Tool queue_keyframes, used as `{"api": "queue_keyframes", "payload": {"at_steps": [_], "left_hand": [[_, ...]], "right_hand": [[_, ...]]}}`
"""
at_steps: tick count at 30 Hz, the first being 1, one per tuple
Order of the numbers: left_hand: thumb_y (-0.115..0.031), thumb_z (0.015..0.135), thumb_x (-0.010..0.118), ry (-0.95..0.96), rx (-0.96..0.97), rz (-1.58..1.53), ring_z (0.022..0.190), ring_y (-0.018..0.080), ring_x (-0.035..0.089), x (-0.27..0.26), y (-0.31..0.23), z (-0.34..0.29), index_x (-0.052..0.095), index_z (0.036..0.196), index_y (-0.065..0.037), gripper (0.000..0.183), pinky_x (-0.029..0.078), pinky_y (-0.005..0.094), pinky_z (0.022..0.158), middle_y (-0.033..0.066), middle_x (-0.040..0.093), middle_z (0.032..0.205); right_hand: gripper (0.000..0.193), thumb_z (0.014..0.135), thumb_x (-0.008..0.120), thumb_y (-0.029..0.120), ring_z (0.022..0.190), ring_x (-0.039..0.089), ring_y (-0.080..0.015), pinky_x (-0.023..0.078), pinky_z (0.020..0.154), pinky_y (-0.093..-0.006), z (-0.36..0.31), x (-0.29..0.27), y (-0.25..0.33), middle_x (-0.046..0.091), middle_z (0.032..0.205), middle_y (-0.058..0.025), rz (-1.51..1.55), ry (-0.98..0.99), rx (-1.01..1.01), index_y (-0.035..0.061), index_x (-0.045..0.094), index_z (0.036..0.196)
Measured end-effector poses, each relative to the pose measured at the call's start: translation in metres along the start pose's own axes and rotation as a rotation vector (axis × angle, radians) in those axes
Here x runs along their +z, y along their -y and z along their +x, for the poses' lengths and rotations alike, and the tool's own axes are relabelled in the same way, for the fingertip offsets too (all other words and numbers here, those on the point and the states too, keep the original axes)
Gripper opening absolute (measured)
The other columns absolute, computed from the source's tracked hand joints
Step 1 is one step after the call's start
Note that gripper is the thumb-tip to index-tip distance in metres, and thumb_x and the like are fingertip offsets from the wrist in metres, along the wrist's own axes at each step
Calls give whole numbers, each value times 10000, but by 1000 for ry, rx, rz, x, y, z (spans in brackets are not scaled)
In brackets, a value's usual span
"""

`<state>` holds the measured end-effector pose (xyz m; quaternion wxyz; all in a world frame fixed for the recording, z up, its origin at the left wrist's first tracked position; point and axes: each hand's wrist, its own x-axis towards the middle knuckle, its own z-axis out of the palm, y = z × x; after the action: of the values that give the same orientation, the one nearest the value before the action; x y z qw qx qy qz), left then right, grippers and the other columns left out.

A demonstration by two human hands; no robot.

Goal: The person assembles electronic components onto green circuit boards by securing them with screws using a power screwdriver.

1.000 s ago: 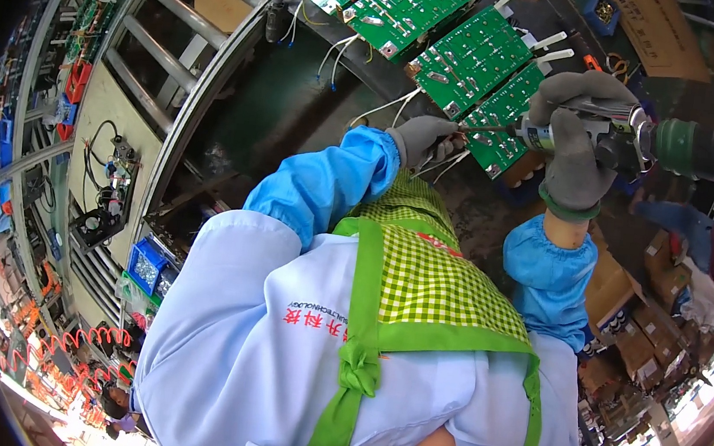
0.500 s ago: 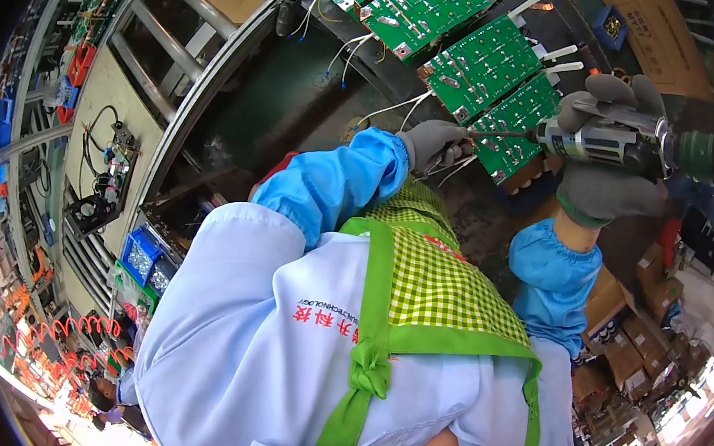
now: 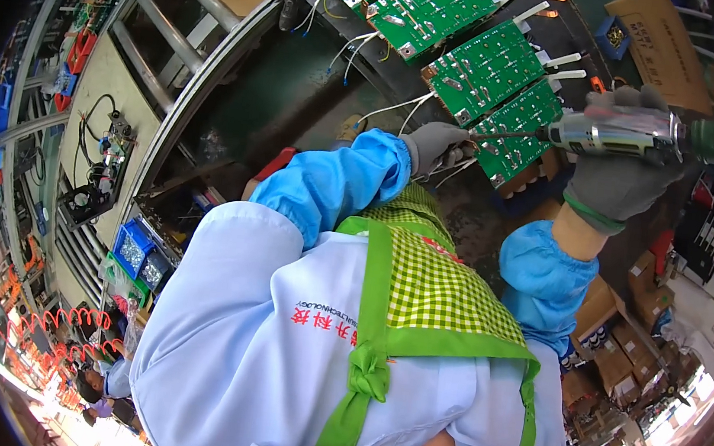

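My right hand, in a grey glove, grips a silver and green electric screwdriver held level, its bit pointing left onto a green circuit board. My left hand, also gloved in grey, rests at the lower left edge of that same board, fingers closed on its edge and on white wires there. Three more green boards lie in a row beyond it on the dark bench. Blue sleeve covers and a green checked apron fill the lower picture.
White wires trail from the boards across the dark green bench. A metal rail frame runs at the left, with blue parts bins below. Cardboard boxes stand at the upper right and lower right.
The right hand has turned the screwdriver from upright to level and brought its bit onto the nearest board. The view shifted slightly; the left hand stays at the board's edge.
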<state>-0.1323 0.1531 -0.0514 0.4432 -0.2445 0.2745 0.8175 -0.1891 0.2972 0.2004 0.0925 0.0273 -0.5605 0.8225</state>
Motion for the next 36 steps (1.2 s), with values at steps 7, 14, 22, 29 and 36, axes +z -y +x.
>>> {"api": "queue_keyframes", "payload": {"at_steps": [7,14,22,29,36], "left_hand": [[-177,918,478,32,-2,-26,600,59,467,3,2,3,536,962,23,213,389,156,437,70,551,822],[-179,918,487,-3,31,-26,607,67,466,5,1,-3,541,967,10,202,386,160,438,60,551,818],[-157,920,472,12,78,-9,609,78,462,3,6,0,550,973,10,192,394,164,455,76,552,830],[-163,919,472,-1,52,34,594,59,461,0,5,7,549,993,20,212,386,154,438,76,561,832],[-179,921,474,-35,114,53,493,49,424,6,6,2,580,993,16,233,360,164,413,56,560,776]], "right_hand": [[608,859,498,479,884,576,-269,495,774,-420,4,-31,7,592,1051,-176,266,87,175,-23,490,1203],[686,712,749,357,1081,539,-337,500,851,-452,-15,-49,-5,546,1196,-181,-136,568,16,51,468,1258],[388,744,715,183,799,638,-279,533,719,-403,-50,-13,-10,628,939,-182,-199,257,-239,-6,541,1034],[368,745,670,112,744,627,-222,525,649,-347,-54,-1,-13,628,874,-148,-204,175,-249,-3,527,1064],[431,734,676,136,756,628,-248,529,664,-368,-50,-2,-15,619,871,-161,-215,162,-263,-2,503,1103]]}}
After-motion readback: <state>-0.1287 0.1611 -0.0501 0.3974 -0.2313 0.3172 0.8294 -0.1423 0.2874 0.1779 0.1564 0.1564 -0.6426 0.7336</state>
